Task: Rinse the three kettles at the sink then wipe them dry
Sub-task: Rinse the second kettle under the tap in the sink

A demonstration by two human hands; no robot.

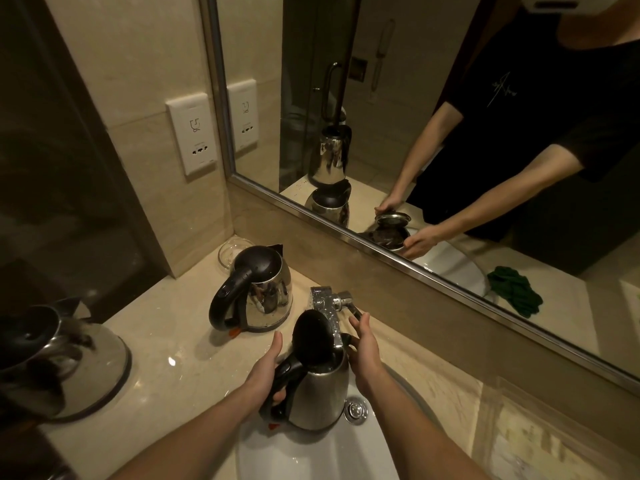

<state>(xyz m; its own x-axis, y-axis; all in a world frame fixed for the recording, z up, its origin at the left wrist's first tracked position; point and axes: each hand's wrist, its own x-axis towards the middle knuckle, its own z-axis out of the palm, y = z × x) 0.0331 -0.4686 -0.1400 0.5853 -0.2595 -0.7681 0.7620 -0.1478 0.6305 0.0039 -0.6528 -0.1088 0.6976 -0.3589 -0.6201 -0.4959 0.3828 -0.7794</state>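
The mirror (450, 98) fills the upper right of my view, above the pale stone counter (166, 344) and the white sink basin (311, 455) set into it. At the far left edge a steel kettle (79, 358) stands on the counter, blurred in my feed. A second kettle (266, 292), lid down and black handle toward me, stands upright on the counter just left of the tap. The third kettle (322, 396) is held over the basin, its black lid (311, 337) tipped up and open right under the chrome tap (327, 306). The left hand (268, 372) grips that kettle's black handle, fingers curled round it and thumb raised. The right hand (363, 348) lies beside the kettle's rim with fingers fairly straight, fingertips reaching the tap lever (353, 308); I cannot tell whether it presses it. A white socket plate (192, 136) sits on the wall. A clear glass dish (230, 249) rests in the corner behind the second kettle. A green cloth (514, 296) shows in the mirror only. The round drain plug (356, 410) sits just right of the held kettle.
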